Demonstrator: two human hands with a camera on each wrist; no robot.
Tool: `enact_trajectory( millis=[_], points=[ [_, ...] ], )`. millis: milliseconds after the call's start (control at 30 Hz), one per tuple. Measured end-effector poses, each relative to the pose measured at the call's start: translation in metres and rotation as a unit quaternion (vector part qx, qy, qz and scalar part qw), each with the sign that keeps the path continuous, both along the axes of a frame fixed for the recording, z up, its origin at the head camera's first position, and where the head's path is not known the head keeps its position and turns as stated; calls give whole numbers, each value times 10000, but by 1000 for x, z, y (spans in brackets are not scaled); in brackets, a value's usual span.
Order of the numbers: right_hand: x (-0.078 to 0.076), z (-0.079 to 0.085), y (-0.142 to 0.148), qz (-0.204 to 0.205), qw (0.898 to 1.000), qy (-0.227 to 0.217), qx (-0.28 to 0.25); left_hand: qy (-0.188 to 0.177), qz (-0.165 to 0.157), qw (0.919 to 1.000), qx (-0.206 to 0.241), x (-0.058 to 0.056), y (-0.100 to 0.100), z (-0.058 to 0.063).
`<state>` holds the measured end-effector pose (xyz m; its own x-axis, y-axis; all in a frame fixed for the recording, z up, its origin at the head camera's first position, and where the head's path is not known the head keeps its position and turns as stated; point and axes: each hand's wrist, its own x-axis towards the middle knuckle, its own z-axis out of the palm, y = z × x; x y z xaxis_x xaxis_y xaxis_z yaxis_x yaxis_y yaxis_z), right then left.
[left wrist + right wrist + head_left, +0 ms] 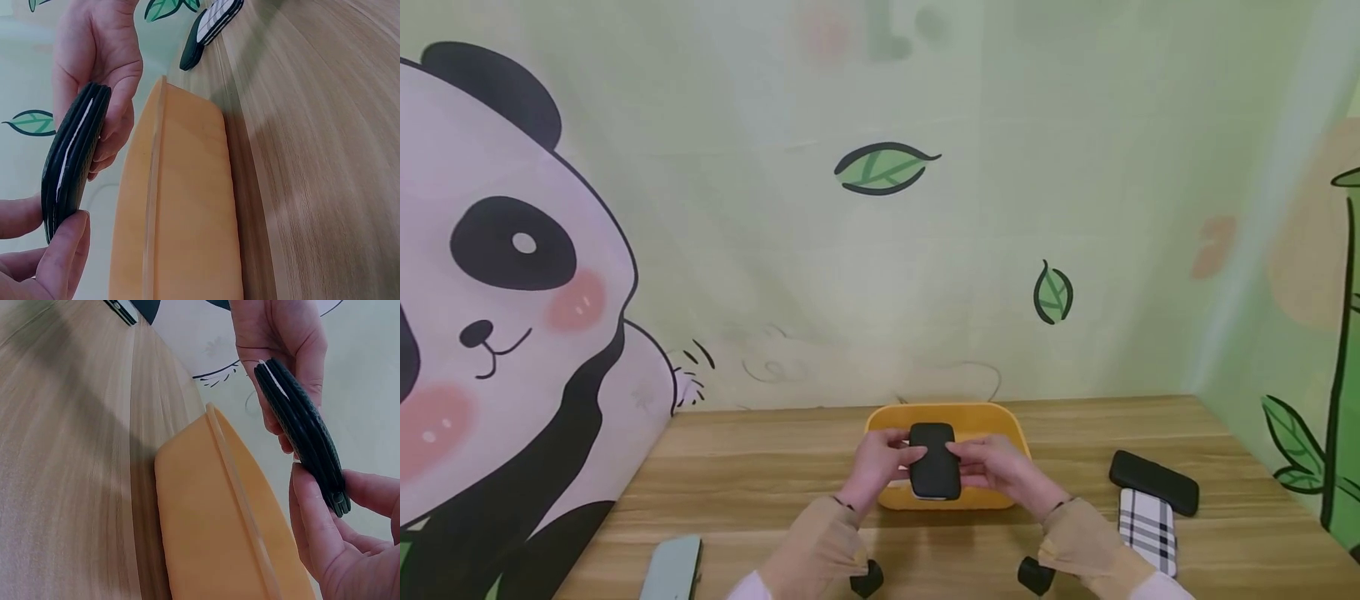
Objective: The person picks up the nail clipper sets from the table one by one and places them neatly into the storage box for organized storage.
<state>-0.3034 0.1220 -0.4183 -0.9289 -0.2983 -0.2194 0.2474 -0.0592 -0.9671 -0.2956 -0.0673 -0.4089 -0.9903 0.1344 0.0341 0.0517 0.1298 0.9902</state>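
Note:
A black wallet (934, 461) with rounded corners is held up over the yellow bin (951, 498), one hand at each side of it. My left hand (880, 467) pinches its left edge between thumb and fingers. On the opposite edge, my right hand (996, 467) pinches it the same way. Seen edge-on in the left wrist view, the wallet (75, 156) shows several dark layers with a thin white strip between them. The right wrist view shows the same layered edge of the wallet (300, 434), with a small round piece near its lower end.
At the right of the wooden table (760, 467) lie a black oblong case (1153, 482) and a black-and-white plaid wallet-like item (1147, 529) against it. A pale green flat item (672, 568) lies at the front left. Behind the table hangs a printed panda backdrop (737, 250).

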Motion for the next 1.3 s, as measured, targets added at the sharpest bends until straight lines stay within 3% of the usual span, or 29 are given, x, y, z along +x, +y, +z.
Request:
enact_trajectory(
  millis=[833,1300],
  points=[
    [-4,0,-3,152,9998,50,-79,-54,15,10000,8,-3,-4,0],
    [-6,0,2,-20,9998,110,-135,-102,45,9999,-20,-6,5,0]
  ],
)
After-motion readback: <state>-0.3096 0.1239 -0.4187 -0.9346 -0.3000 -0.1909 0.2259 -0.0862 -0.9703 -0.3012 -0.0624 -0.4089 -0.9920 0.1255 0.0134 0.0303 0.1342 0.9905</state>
